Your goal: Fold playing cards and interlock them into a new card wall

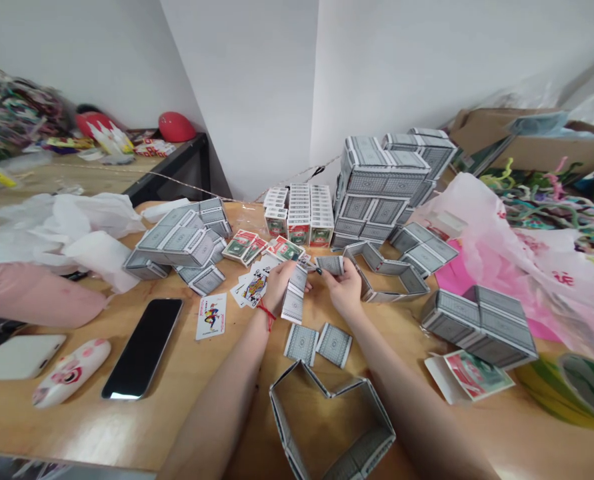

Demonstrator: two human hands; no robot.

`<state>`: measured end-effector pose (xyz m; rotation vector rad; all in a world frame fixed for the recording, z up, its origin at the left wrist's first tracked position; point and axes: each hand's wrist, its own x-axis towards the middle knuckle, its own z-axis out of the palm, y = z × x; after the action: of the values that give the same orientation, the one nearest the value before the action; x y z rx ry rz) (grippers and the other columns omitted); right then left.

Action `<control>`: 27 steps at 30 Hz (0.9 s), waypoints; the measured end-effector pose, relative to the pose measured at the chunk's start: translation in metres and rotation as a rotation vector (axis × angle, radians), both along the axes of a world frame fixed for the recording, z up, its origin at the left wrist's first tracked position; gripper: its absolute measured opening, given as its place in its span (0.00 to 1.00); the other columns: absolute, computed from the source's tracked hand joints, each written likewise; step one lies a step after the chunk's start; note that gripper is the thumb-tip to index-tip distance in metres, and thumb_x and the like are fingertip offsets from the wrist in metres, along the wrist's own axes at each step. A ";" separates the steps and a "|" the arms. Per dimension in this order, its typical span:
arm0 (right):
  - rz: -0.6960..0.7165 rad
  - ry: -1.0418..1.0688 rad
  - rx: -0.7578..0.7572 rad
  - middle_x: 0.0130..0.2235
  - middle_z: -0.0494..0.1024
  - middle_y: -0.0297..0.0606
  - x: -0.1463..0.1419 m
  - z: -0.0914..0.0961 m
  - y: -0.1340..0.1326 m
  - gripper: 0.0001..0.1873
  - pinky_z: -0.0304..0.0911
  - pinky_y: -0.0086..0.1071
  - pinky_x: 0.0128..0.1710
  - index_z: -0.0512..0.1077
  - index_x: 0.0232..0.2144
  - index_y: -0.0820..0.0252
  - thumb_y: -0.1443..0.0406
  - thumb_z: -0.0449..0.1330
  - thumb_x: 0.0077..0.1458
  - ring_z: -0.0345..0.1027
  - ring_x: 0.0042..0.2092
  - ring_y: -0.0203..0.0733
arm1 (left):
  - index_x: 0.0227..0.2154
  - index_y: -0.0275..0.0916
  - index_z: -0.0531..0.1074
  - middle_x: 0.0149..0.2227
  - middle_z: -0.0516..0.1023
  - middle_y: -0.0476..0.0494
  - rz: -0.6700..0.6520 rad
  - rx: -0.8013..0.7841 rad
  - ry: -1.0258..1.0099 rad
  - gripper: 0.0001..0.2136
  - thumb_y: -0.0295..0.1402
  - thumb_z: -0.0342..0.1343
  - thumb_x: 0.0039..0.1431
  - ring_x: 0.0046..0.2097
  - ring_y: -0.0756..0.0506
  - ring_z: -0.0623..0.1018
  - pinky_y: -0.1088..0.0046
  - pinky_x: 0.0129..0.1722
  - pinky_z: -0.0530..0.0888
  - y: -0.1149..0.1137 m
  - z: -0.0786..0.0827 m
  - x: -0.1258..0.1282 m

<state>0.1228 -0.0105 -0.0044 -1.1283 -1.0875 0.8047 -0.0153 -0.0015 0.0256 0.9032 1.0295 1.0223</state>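
My left hand (279, 285), a red string at its wrist, grips a grey-backed strip of playing cards (293, 297) that hangs toward me. My right hand (347, 287) pinches a grey-backed playing card (329, 265) close to that strip. Below my hands two grey squares of card (301, 343) lie flat, side by side. Nearest to me stands a heart-shaped frame (279, 413) made of such cards. Face-up cards (255, 283) fan out left of my left hand, with a joker card (211, 317) apart from them. A second card frame (371, 293) is just right of my right hand.
Stacked card blocks (381, 180) rise at the back right, beside rows of card boxes (299, 210). More card blocks (177, 233) stand left, another (477, 323) right. A phone (144, 350), a mouse (71, 372), an opened box (469, 375) and a tape roll (567, 387) flank my arms.
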 end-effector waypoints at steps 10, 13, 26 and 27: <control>0.016 -0.004 0.010 0.30 0.72 0.34 -0.004 0.000 -0.002 0.13 0.67 0.36 0.34 0.63 0.31 0.57 0.62 0.61 0.41 0.68 0.33 0.41 | 0.26 0.35 0.73 0.19 0.75 0.42 -0.070 0.027 0.021 0.13 0.40 0.50 0.51 0.27 0.44 0.76 0.75 0.22 0.68 0.002 0.006 -0.005; -0.005 -0.015 0.010 0.30 0.72 0.33 -0.002 0.000 -0.002 0.12 0.67 0.35 0.33 0.63 0.30 0.57 0.62 0.61 0.41 0.68 0.32 0.40 | 0.25 0.35 0.73 0.18 0.75 0.41 -0.073 0.042 0.022 0.14 0.40 0.49 0.52 0.23 0.46 0.75 0.75 0.20 0.68 0.001 0.007 -0.004; -0.017 -0.084 0.028 0.27 0.69 0.31 -0.004 0.002 -0.008 0.10 0.64 0.32 0.30 0.62 0.29 0.57 0.62 0.60 0.44 0.65 0.30 0.38 | 0.27 0.35 0.74 0.20 0.75 0.42 -0.100 0.021 -0.006 0.13 0.40 0.51 0.51 0.21 0.47 0.74 0.74 0.22 0.69 0.000 -0.003 -0.001; -0.017 -0.084 0.031 0.27 0.69 0.31 -0.004 0.002 -0.008 0.10 0.64 0.32 0.30 0.62 0.29 0.57 0.62 0.59 0.44 0.65 0.29 0.37 | 0.28 0.35 0.74 0.20 0.75 0.42 -0.105 0.018 -0.007 0.13 0.40 0.52 0.51 0.21 0.48 0.74 0.74 0.22 0.70 0.000 -0.003 -0.001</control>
<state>0.1186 -0.0189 -0.0023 -1.1523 -1.1551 0.7300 -0.0159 -0.0016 0.0222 0.9581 0.9584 0.9475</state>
